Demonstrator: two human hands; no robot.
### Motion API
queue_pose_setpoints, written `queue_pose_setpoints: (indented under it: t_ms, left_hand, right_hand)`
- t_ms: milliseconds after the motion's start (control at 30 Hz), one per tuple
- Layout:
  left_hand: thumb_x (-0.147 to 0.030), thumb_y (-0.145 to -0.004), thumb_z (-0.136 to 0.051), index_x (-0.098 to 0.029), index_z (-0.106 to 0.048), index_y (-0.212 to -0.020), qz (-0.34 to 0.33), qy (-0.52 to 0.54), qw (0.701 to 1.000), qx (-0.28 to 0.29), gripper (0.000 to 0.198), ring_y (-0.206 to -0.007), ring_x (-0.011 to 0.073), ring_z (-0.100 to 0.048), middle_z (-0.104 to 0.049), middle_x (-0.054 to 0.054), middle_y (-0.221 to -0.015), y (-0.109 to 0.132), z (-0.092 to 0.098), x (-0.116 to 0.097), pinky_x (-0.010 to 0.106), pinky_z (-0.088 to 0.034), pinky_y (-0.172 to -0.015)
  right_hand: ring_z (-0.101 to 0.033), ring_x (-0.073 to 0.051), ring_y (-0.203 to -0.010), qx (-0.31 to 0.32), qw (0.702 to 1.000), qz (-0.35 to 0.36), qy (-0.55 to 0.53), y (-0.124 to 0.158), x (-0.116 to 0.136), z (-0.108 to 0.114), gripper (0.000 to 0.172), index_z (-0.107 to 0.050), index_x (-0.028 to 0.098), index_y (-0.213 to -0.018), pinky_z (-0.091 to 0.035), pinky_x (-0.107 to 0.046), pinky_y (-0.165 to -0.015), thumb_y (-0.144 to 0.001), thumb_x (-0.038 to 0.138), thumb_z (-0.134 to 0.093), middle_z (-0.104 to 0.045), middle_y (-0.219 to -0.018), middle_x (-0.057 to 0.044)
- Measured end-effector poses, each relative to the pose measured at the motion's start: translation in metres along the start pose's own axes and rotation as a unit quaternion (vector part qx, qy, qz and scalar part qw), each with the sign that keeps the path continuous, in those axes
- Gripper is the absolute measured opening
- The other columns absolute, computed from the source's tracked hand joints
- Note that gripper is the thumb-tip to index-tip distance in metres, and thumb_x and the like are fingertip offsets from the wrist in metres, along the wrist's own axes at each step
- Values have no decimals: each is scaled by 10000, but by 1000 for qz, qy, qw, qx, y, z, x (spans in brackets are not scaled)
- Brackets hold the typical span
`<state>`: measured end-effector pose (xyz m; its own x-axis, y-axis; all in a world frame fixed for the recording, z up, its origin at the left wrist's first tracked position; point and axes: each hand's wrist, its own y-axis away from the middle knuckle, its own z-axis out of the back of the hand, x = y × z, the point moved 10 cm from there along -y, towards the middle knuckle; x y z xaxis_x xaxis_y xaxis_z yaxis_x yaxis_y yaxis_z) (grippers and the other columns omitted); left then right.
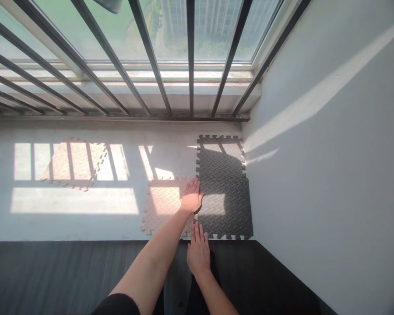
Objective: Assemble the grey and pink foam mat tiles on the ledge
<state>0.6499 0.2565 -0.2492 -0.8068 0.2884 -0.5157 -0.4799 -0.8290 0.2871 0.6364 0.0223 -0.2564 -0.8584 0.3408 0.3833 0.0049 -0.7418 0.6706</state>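
My left hand lies flat and open on the seam between a pink foam puzzle mat and a dark grey foam mat. My right hand is flat and open too, pressing the near end of the same seam at the mats' front edge. A second dark grey mat is joined to the first, farther away against the window wall. Another pink mat lies loose on the floor to the left, apart from the rest.
The pale floor runs under a barred window. A white wall borders the mats on the right. Dark flooring begins just in front of the mats, nearest me.
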Motion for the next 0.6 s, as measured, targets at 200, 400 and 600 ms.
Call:
queue_pose_setpoints:
  t_ms: [200,400,600]
  left_hand:
    - [-436,-1070,-506,-78,-407,-1725,-1,-12,1000,-17,753,-1705,412,-232,-281,255,-1801,28,5,32,607,-248,-1399]
    - [-412,-1063,-460,-109,-420,-1716,-20,-27,999,-24,720,-1699,380,-275,-324,211,-1799,79,9,80,618,-269,-1390]
    - [-390,-1074,-442,-86,-417,-1682,137,37,971,-190,680,-1669,413,-339,-412,272,-1739,117,96,196,634,-371,-1331]
  right_hand:
    - [-52,-268,-1750,-30,999,-9,24,-1,-5,-10,797,-191,164,-1784,-86,-525,-1415,-1027,210,-434,-48,-1868,-58]
    - [-36,-314,-1750,-35,998,-11,52,-4,-7,-20,809,-216,109,-1778,-65,-579,-1408,-1029,277,-472,-19,-1865,-119]
    - [-120,-410,-1732,-58,992,-50,104,-10,1,-14,783,-336,-33,-1713,-126,-632,-1389,-1009,279,-474,-136,-1843,-258]
